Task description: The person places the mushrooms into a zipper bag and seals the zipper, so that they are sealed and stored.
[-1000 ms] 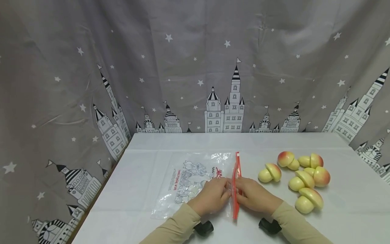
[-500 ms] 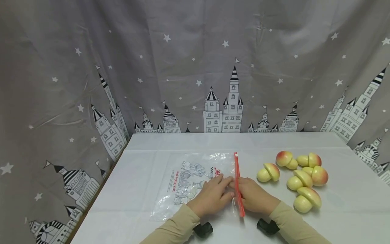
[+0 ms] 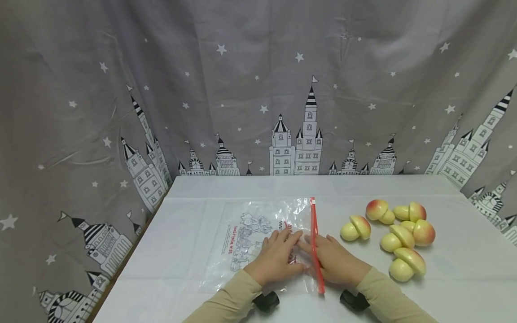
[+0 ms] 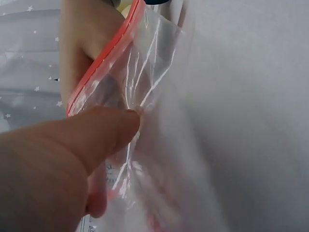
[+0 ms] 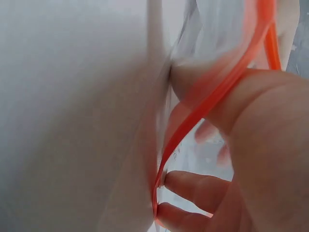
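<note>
A clear plastic zip bag (image 3: 246, 242) with printed drawings lies flat on the table, its red zip strip (image 3: 314, 220) towards the right. Over the bag my left hand (image 3: 274, 260) is spread, fingers stretched out on the plastic. Its thumb (image 4: 113, 125) presses the film, and creases run out from the tip. My right hand (image 3: 339, 262) reaches in through the bag's mouth, with its fingertips beyond the red strip. In the right wrist view, its thumb (image 5: 193, 82) shows through the film inside the mouth, while two fingers (image 5: 193, 188) extend to the strip's far part.
Several yellow mushroom-shaped pieces with reddish caps, one of them a separate mushroom piece (image 3: 355, 228), lie right of the bag on the white table (image 3: 161, 251). Behind the table hangs a grey curtain (image 3: 242, 89) with castles and stars. Black devices (image 3: 266, 301) sit at both wrists.
My left hand has moved from the bag's mouth slightly left and spread its fingers over the plastic. The right fingers have gone further under the red strip; its lower end has shifted right.
</note>
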Demonstrator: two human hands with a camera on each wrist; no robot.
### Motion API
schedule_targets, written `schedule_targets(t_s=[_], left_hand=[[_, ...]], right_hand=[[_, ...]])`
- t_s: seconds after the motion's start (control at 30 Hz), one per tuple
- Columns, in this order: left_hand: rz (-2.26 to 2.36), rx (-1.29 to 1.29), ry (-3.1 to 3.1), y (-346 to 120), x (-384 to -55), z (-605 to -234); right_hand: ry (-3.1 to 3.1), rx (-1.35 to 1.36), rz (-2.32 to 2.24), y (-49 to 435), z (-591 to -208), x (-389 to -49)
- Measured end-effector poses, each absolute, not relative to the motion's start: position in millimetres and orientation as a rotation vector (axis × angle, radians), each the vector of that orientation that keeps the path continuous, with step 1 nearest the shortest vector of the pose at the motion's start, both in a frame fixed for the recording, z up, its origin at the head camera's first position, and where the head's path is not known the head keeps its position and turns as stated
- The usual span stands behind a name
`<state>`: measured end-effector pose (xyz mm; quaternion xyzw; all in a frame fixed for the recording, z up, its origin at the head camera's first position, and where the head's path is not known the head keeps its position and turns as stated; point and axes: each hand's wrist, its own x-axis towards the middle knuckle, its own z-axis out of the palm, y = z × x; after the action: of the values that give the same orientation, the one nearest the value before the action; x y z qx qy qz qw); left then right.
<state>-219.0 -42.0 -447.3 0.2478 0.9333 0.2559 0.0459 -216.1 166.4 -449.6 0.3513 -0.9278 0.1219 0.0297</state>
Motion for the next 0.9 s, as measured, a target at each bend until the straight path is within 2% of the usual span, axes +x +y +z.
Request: schedule_targets(t_s=[0.9], left_hand=[[0.940,0.982,3.110,-45.6,-225.5,-457.4]], right_hand=[[-2.692,1.155,0.376,171.5,-451.9,-219.4]])
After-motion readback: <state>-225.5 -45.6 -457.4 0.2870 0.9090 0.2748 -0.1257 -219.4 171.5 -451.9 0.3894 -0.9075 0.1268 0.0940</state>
